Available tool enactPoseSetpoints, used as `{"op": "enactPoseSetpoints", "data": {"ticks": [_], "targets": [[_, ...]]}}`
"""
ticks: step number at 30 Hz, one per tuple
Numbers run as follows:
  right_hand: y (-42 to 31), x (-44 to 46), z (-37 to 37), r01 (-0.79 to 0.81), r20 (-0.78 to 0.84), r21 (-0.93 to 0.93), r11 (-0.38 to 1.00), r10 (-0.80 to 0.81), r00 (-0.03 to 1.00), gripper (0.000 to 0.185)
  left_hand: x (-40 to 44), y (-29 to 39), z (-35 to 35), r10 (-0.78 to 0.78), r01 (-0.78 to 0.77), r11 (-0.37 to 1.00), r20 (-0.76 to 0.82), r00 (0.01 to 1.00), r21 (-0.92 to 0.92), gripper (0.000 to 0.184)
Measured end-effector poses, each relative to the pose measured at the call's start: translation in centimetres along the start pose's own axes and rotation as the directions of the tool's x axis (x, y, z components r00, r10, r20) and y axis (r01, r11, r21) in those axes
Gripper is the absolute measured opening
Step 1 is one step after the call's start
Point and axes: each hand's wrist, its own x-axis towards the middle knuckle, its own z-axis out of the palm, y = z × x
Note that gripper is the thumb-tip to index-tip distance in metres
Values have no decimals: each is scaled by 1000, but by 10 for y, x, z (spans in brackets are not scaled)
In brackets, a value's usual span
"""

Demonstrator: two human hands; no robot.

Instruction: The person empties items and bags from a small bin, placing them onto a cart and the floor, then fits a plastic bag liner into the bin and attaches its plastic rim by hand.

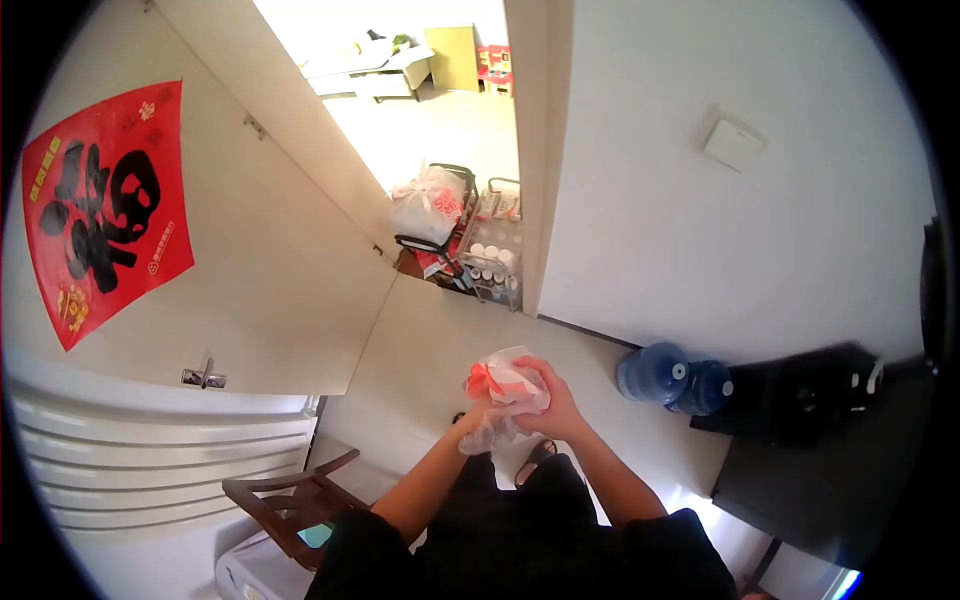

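A crumpled white plastic bag with red print [515, 382] is bunched up in front of my body, between both hands. My right hand [556, 402] curls around its right side, thumb and fingers closed on it. My left hand [482, 412] grips it from the left, its fingers partly covered by the plastic. A clear, loose part of the bag hangs below the hands, over my dark trousers. What the bag contains, if anything, is hidden.
An open door [270, 270] with a red poster [110, 210] stands left. Crates [490, 250] and a full white bag [430, 205] sit in the doorway. Blue water bottles [652, 373] stand by the right wall, near a black cabinet [800, 470]. A wooden chair [290, 505] is lower left.
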Motion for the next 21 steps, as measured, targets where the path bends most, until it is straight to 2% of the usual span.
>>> {"op": "enactPoseSetpoints", "data": {"ticks": [1,3,4,6,9,10,12,14,16,19,20,21], "targets": [[-3,9,3,10,-27,-30,999,-11,1000,70,-4,33,3,-87,89,996,42,995,-29,53],[8,25,9,27,-132,-26,999,-30,991,55,-12,66,-5,-37,78,961,155,987,-266,59],[31,43,9,38,-209,1,999,-37,977,51,-12,75,-15,118,-13,882,193,974,-472,63],[39,70,16,71,-360,-11,997,-70,930,35,-11,71,-45,52,27,778,107,993,-628,81],[45,119,33,61,-473,-251,966,-177,863,28,6,68,-77,-84,5,901,-164,983,-434,97],[52,141,41,116,-534,-151,982,-179,827,18,11,73,-84,-49,-57,904,-234,971,-425,97],[61,171,57,64,-513,-203,977,-162,843,13,22,85,-99,20,-173,905,-369,929,-388,99],[68,210,84,75,-480,-266,961,-200,854,9,46,76,-136,155,-243,962,-484,861,-123,93],[71,245,125,121,-421,-330,936,-260,869,7,58,89,-160,215,-225,973,-599,771,59,87],[50,295,176,-120,-385,-13,993,106,917,8,71,111,-224,140,-390,897,-703,698,-208,64],[60,313,190,-14,-394,-121,993,-35,918,9,78,118,-243,122,-429,855,-691,712,-292,58],[67,328,196,-41,-380,-95,995,2,925,7,85,126,-262,103,-463,804,-679,726,-373,52]]}}
